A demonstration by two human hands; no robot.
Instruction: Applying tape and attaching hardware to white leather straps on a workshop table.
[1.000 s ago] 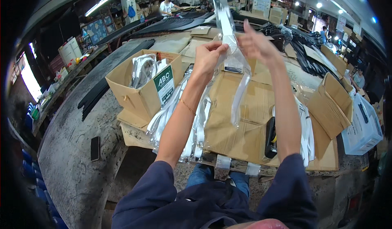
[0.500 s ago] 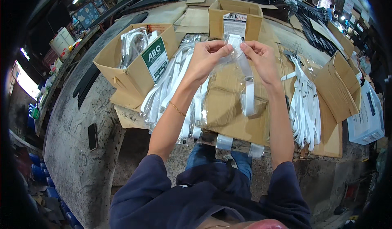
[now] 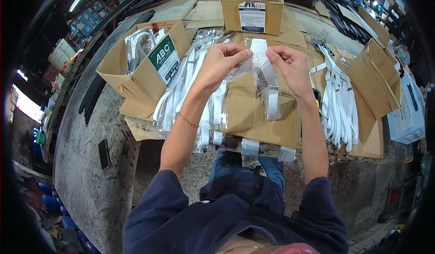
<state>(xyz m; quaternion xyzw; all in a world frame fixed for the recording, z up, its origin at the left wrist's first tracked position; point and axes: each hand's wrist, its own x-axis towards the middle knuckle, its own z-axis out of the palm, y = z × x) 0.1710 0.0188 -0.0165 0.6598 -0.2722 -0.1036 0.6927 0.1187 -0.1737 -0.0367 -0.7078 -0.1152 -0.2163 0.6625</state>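
Between my hands hangs a clear plastic bag (image 3: 242, 69) with a folded white strap (image 3: 273, 101) in it, above a flat cardboard sheet (image 3: 244, 127). My left hand (image 3: 223, 63) pinches the bag's upper left side between thumb and forefinger. On the other side, my right hand (image 3: 290, 68) pinches its upper right edge the same way. A white piece of the strap or its card shows at the top, between the fingertips. Left of my hands lies a pile of bagged white straps (image 3: 183, 86). Loose white straps (image 3: 339, 104) lie bunched on the right.
An open cardboard box (image 3: 131, 84) with bagged straps stands at left, another box (image 3: 229, 16) at the far middle. A third box (image 3: 374, 82) tilts at right beside a light blue box (image 3: 406, 118). A phone (image 3: 104, 154) rests on the table's left.
My hands have drawn slightly apart, and the bag's top is spread wider between them. The whole view has shifted a little.
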